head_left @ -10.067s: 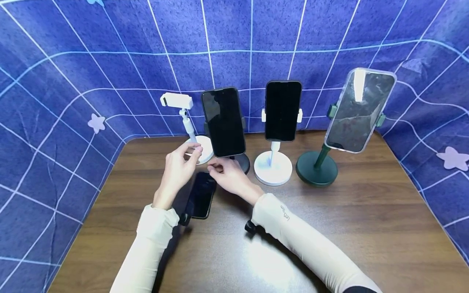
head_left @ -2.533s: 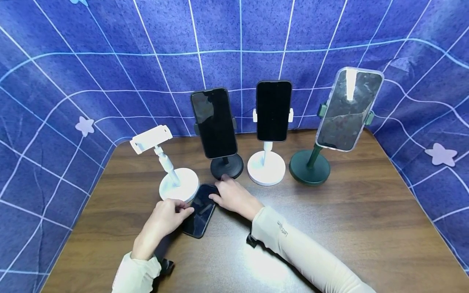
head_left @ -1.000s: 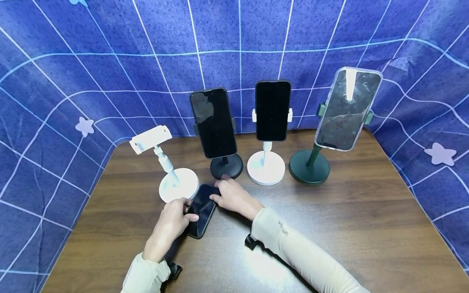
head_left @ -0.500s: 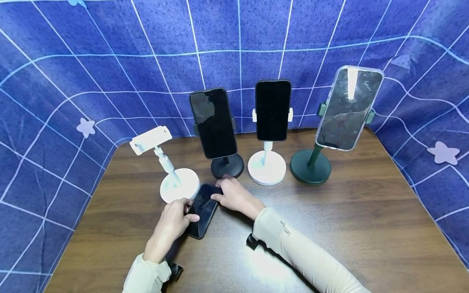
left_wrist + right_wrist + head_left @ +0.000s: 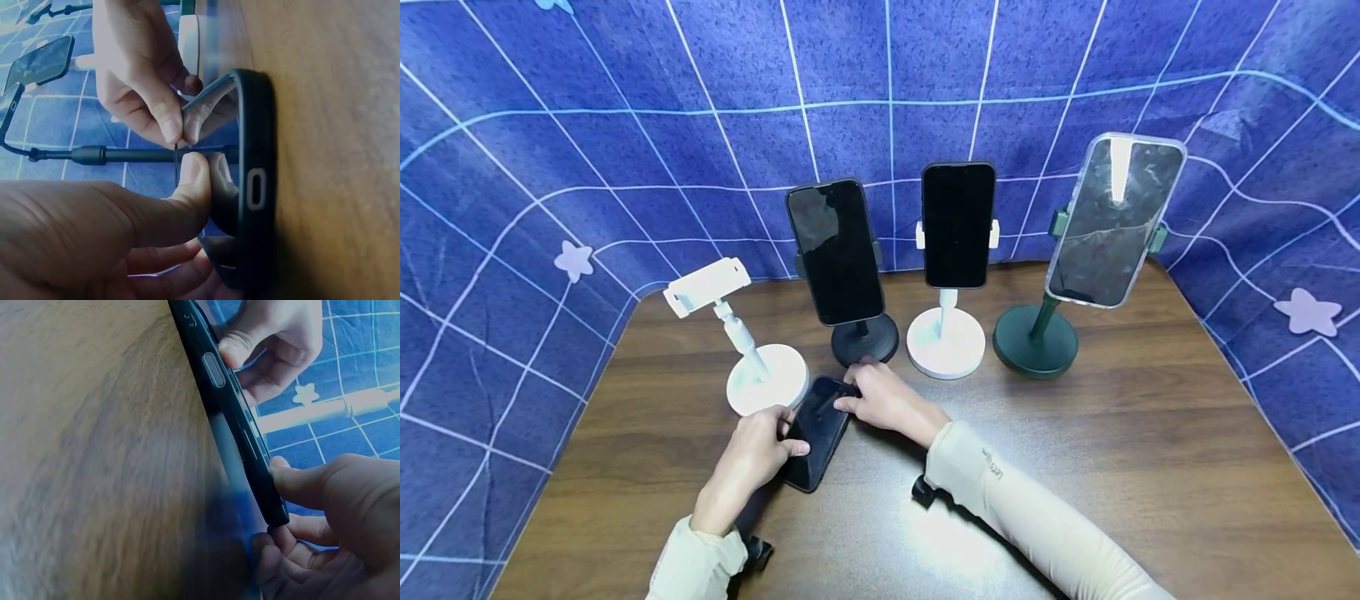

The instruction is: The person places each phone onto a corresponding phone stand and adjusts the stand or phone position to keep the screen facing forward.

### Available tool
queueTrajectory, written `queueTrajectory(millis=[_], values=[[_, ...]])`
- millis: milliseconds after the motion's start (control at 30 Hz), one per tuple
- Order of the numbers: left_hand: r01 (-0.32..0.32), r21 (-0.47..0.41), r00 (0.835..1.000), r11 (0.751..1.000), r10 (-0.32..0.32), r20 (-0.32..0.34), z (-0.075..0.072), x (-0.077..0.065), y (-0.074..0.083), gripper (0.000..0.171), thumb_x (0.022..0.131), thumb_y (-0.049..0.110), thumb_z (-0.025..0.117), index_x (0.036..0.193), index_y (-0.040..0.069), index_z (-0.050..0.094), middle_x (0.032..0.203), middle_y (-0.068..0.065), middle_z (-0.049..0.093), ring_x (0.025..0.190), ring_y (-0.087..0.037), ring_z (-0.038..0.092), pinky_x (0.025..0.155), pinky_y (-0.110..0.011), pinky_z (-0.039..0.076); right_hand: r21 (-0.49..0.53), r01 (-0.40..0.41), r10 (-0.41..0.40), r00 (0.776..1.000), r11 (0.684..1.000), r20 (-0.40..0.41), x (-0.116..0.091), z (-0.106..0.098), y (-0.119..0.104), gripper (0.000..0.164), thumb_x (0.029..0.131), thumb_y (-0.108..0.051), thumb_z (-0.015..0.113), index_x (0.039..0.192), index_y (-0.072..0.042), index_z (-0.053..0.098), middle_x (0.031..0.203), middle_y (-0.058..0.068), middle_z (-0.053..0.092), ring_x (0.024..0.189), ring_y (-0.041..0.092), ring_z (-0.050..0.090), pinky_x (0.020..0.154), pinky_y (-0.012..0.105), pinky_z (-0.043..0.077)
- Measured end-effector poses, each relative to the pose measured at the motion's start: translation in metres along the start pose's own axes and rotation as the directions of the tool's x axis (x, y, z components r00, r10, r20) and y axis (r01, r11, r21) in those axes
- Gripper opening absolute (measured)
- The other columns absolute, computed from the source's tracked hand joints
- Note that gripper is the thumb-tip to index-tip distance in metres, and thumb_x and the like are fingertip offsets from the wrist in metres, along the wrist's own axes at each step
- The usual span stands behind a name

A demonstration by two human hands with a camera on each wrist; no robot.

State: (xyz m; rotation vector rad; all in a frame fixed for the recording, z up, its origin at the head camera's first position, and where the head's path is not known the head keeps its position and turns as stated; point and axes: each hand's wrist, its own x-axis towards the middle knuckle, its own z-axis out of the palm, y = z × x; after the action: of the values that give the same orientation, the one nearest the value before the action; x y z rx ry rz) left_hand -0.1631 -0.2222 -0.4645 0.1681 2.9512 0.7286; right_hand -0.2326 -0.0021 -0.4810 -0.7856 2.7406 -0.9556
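A black smartphone (image 5: 817, 433) in a dark case lies face up just off the front right of a white phone stand (image 5: 767, 379). My left hand (image 5: 758, 446) grips its left edge, thumb on the screen and fingers at the side. At the top right corner my right hand (image 5: 883, 400) pinches the phone, thumb on the front and fingers behind. In the right wrist view, the phone's end (image 5: 275, 509) near the right fingers stands off the tabletop. The white stand's clamp (image 5: 707, 286) holds nothing and tilts to the left.
Along the back stand a black stand (image 5: 865, 340), a second white stand (image 5: 946, 343) and a green stand (image 5: 1036, 342). Each carries an upright phone. A blue patterned cloth (image 5: 891, 75) hangs behind the wooden table (image 5: 1112, 442).
Since the oldest frame, the empty white stand has come forward and left, and its clamp has turned. Both hands have moved onto the phone. Lately its top end has shifted slightly right.
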Motion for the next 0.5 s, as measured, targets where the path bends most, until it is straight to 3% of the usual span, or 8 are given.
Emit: queueTrajectory(millis=[300,500], values=[[0.008,-0.041,0.997,0.999,-0.004,0.082,-0.0060,0.0048,-0.0030,0.035,0.077,0.020,0.091,0.089,0.005,0.062,0.071,0.002,0.053,0.066,-0.013,0.049,0.066,-0.031,0.043,0.056,-0.040,0.037,0.997,0.998,0.066,-0.0016,-0.0040,-0.0004,0.036,0.098,-0.030,0.072,0.118,-0.001,0.066,0.116,0.010,0.070,0.109,0.024,0.067,0.098,0.038,0.053],[-0.010,-0.082,0.990,0.997,0.022,0.137,-0.0103,0.0048,-0.0041,0.035,0.079,0.022,0.090,0.081,0.006,0.059,0.067,0.005,0.048,0.063,-0.011,0.046,0.063,-0.027,0.038,0.082,-0.051,0.045,0.996,0.995,0.078,-0.0028,-0.0050,-0.0011,0.032,0.098,-0.030,0.071,0.116,-0.003,0.066,0.113,0.008,0.071,0.106,0.021,0.067,0.095,0.037,0.054]])
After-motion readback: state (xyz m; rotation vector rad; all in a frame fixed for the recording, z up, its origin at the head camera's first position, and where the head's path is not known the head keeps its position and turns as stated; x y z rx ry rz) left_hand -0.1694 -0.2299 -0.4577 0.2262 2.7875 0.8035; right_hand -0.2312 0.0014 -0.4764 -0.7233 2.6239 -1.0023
